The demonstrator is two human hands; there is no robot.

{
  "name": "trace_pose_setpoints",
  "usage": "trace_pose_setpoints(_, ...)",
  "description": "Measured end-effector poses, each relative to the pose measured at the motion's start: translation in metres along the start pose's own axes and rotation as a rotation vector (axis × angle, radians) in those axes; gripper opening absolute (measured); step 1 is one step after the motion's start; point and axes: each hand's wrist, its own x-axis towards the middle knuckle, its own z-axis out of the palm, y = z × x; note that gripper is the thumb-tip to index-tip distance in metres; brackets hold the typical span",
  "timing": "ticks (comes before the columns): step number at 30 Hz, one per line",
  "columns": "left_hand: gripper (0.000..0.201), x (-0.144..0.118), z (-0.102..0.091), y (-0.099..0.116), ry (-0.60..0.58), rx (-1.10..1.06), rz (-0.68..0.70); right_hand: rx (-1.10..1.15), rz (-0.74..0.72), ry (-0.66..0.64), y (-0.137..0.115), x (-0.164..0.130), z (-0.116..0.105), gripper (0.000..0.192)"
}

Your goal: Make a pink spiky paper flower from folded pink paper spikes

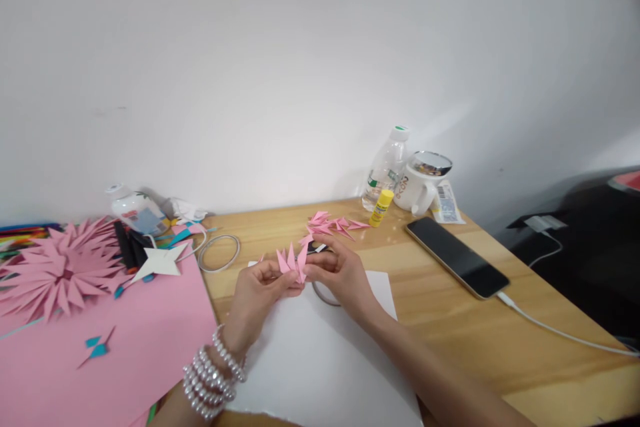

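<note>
Between my two hands is a small pink folded-paper piece (291, 260) with several pointed tips standing up. My left hand (260, 290), below a wrist with pearl bracelets, pinches its left side and lower edge. The fingers of my right hand (340, 273) close on its right side. Both hands are held over a white sheet of paper (325, 360). Behind my right hand, a dark ring-shaped object (325, 293) is partly hidden. Farther back lie several loose pink folded-paper pieces (333, 223) on the wooden table (430, 347).
A yellow glue stick (381, 208), a plastic bottle (386, 170) and a white mug (423, 183) stand at the back right. A phone (457, 258) on a cable lies right. On the left are a large pink paper flower (63, 273), pink sheets (165, 347) and a cream paper star (159, 260).
</note>
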Motion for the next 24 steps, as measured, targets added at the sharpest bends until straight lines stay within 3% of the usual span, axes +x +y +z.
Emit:
trace_pose_setpoints(13, 0.021, 0.0016, -0.0020, -0.0044, -0.036, 0.004, 0.007, -0.108, 0.022, 0.060, 0.0000, -0.0011, -0.0020, 0.069)
trace_pose_setpoints(24, 0.020, 0.0038, -0.0069, -0.0045, -0.085, 0.078, 0.029, -0.156, 0.135, 0.000, -0.0026, 0.0023, -0.0077, 0.062)
